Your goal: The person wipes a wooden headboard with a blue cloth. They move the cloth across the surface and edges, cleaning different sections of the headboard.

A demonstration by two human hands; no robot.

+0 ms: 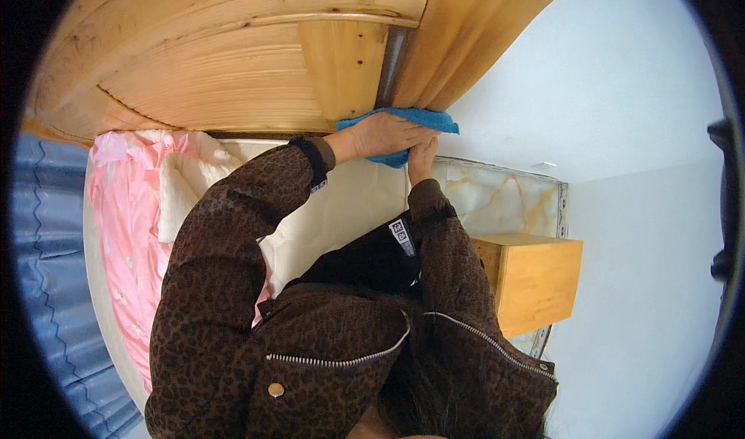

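Observation:
A blue cloth (pixel 429 119) lies against the lower end of the wooden headboard's post (pixel 448 43). My left hand (pixel 384 135) is spread over the cloth, its fingers pointing right and holding it to the wood. Just below, my right hand (pixel 422 158) grips the cloth from the near side, its fingertips close to those of my left hand. A lower flap of the cloth hangs between the hands. Part of the cloth is hidden beneath my fingers. The slatted headboard panel (pixel 227 72) stretches to the left of the post.
Below the headboard lies a cream mattress (pixel 332 206) with a pink patterned bedcover (pixel 125 229) and a white fleecy blanket (pixel 180 189). A wooden bedside cabinet (pixel 538 282) stands right, near the white wall (pixel 628 119) and marbled tile skirting (pixel 500 203). A blue curtain (pixel 55 264) hangs far left.

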